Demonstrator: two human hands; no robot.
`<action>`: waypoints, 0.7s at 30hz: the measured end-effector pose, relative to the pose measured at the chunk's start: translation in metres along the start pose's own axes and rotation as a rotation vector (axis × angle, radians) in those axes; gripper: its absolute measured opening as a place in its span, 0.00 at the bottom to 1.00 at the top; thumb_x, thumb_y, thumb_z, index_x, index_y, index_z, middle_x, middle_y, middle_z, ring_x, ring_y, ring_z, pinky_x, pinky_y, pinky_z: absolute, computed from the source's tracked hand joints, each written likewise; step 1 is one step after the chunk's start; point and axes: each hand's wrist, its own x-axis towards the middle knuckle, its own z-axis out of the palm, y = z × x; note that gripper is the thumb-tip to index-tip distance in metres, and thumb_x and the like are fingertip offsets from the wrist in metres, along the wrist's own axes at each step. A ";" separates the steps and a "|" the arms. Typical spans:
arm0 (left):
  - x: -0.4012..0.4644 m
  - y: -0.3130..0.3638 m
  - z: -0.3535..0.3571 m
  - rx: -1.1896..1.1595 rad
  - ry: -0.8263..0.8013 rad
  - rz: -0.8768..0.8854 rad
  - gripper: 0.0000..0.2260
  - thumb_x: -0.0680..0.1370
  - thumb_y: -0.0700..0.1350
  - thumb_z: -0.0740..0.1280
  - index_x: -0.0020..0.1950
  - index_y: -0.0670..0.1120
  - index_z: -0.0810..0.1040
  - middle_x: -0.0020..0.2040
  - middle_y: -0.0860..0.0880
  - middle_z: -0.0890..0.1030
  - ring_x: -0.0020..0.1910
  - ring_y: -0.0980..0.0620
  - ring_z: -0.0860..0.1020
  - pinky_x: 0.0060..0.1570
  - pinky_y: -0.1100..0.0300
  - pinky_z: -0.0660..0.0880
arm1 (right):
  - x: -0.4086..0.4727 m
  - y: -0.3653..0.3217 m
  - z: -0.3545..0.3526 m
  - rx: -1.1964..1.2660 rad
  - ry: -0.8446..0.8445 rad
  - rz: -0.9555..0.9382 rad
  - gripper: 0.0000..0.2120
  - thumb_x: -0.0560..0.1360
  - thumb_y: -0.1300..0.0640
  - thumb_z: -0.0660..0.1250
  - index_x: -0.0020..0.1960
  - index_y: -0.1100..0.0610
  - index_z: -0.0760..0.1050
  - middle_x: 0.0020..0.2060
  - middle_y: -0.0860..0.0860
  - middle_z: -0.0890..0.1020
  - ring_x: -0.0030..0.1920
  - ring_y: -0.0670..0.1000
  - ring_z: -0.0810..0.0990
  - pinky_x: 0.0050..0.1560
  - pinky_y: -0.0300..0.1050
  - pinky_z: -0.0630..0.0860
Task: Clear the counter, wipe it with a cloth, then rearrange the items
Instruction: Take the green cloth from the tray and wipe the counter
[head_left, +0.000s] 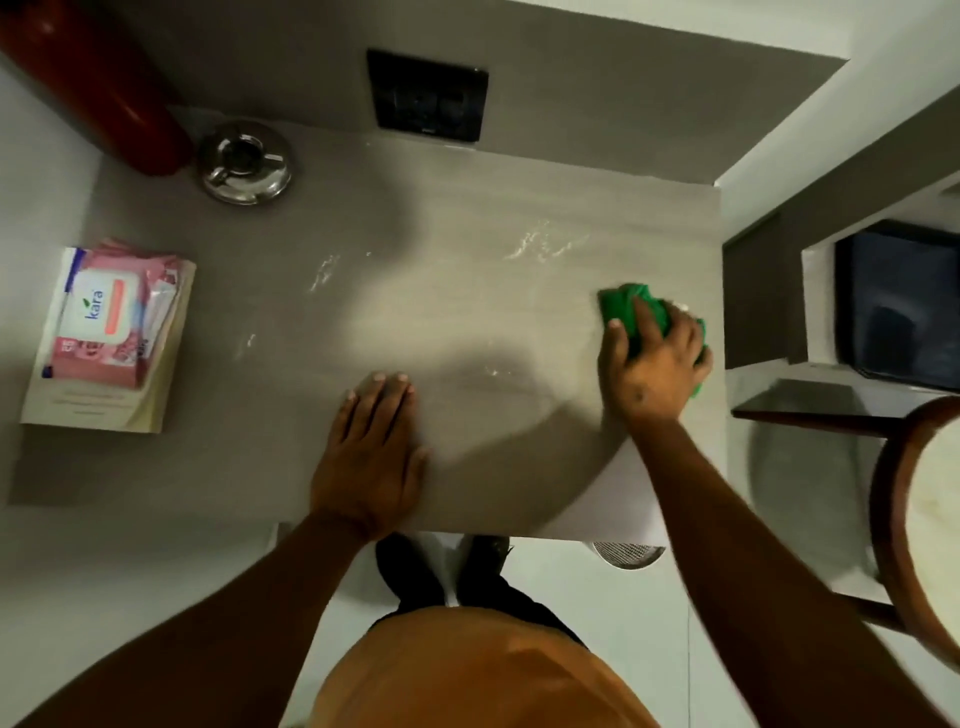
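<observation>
Grey, faintly grained laminate counter (441, 291) is filling most of the view, with pale wet streaks glistening across it. Right hand (657, 358) is pressing a crumpled green cloth (631, 306) onto the counter near its right edge, fingers spread and curled over the cloth, gripping it. Left hand (371, 452) is lying flat and empty, palm down, fingers together, on the near edge well to the left of the right hand. Far left of the left hand, a pink-and-white wet-wipes pack (104, 319) is sitting on a cream paperback book (98, 400). Beyond that stack, a round shiny metal ashtray (244, 161) is standing just beside a dark red cylinder (98, 78) at the back wall. A black wall socket plate (427, 96) is showing behind the counter.
</observation>
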 end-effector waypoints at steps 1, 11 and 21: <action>0.001 0.000 0.000 -0.002 0.007 -0.004 0.30 0.80 0.56 0.53 0.79 0.42 0.58 0.79 0.44 0.59 0.80 0.43 0.54 0.77 0.43 0.54 | 0.030 0.000 -0.003 0.002 0.007 0.047 0.25 0.77 0.37 0.55 0.69 0.45 0.71 0.71 0.56 0.69 0.73 0.60 0.62 0.71 0.66 0.56; 0.001 0.002 0.003 0.021 0.027 -0.033 0.30 0.79 0.56 0.52 0.79 0.45 0.57 0.79 0.45 0.59 0.80 0.45 0.54 0.77 0.46 0.52 | 0.081 -0.118 0.016 0.055 -0.126 -0.333 0.24 0.77 0.39 0.56 0.70 0.44 0.71 0.73 0.57 0.67 0.75 0.61 0.59 0.74 0.67 0.49; 0.002 0.000 0.005 0.017 0.049 -0.031 0.31 0.79 0.56 0.54 0.80 0.45 0.57 0.80 0.46 0.58 0.80 0.45 0.54 0.77 0.45 0.54 | 0.126 -0.075 0.004 0.071 -0.013 0.008 0.26 0.74 0.35 0.54 0.69 0.42 0.70 0.71 0.55 0.68 0.73 0.59 0.61 0.71 0.67 0.54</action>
